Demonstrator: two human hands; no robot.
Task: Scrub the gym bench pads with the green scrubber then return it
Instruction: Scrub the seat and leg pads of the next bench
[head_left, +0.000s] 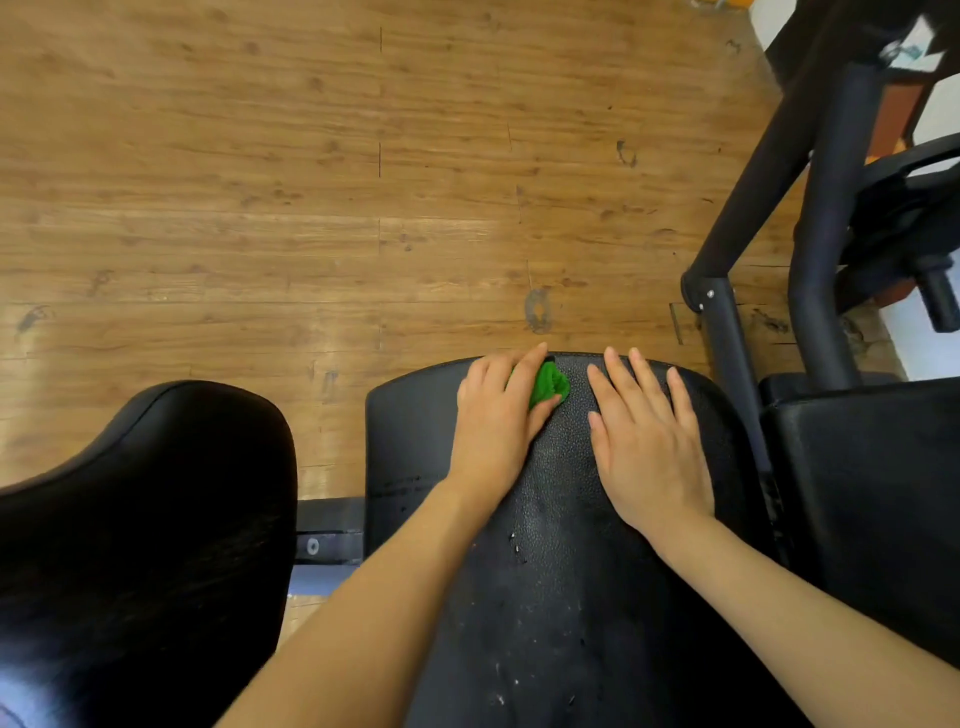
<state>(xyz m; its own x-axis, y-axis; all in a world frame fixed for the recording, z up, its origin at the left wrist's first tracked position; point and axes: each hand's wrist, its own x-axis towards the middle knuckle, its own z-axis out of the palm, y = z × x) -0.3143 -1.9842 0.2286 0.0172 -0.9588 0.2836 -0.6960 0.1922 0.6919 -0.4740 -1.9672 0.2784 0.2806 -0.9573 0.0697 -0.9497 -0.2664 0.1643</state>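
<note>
- Left hand (496, 410) grips the green scrubber (549, 383): fingers curled over it, thumb tucked against its near edge, most of it hidden under the fingers.
- Scrubber sits on the bench pad (561, 545), pressed down near the pad's far edge, just beside the right hand's fingertips.
- Right hand (647, 441) lies flat on the same pad, fingers straight and slightly spread, holding nothing (likely just bracing).
- Handling, my read: scrubber looks soft and light, bunches up under the fingers, so it will deform rather than slide stiffly. Best hold is what's there now, fingers on top, thumb at the side, pressure from the palm.
- Pad surface is pebbled, with pale specks and flecks closer to the wrists than the fingers; that stretch looks not yet scrubbed.
- Second pad (156, 519) to the left of the left hand, third pad (872, 493) right of the right hand. Both untouched at this moment.
- Where the scrubber gets returned: cannot tell.
</note>
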